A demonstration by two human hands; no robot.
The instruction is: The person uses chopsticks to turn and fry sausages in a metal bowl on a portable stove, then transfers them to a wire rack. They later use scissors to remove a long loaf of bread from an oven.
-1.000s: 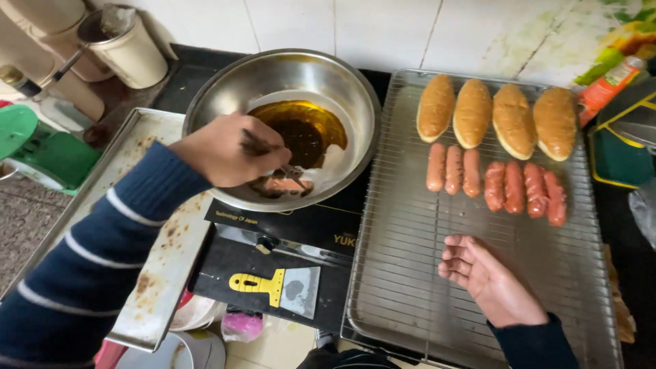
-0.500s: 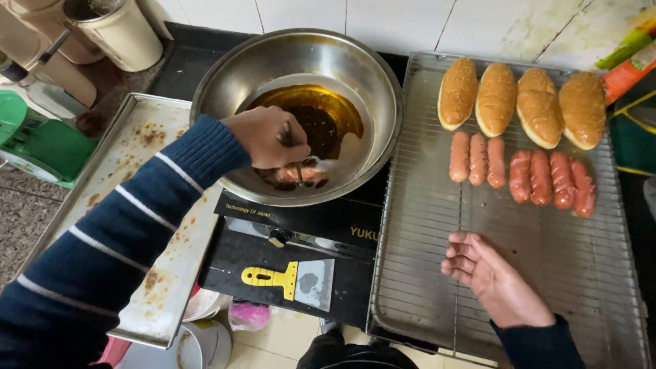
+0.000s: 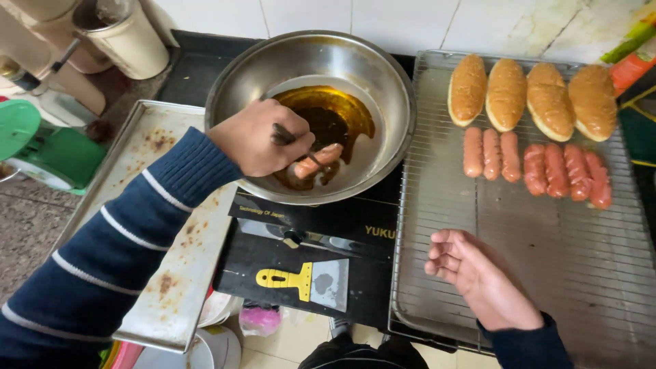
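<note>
My left hand point(image 3: 256, 137) grips dark tongs point(image 3: 295, 145) whose tips clamp a pinkish sausage point(image 3: 316, 160), held just above the brown oil point(image 3: 328, 119) in a round steel pan point(image 3: 372, 75). My right hand point(image 3: 478, 277) rests palm-up with loosely curled fingers on the near left part of a wire rack point(image 3: 547, 273), holding nothing. At the far end of the rack lie several browned buns point(image 3: 529, 96) and, in front of them, a row of several cooked sausages point(image 3: 536, 167).
The pan sits on a black induction cooker point(image 3: 307, 236); a yellow-handled scraper point(image 3: 307, 280) lies on its front. A stained metal tray point(image 3: 174, 239) is at the left, a green scale point(image 3: 41, 150) beyond it, and a beige container point(image 3: 126, 37) at the back.
My left hand has lifted the sausage slightly with the tongs inside the pan. The view has shifted closer. My right hand stays on the rack.
</note>
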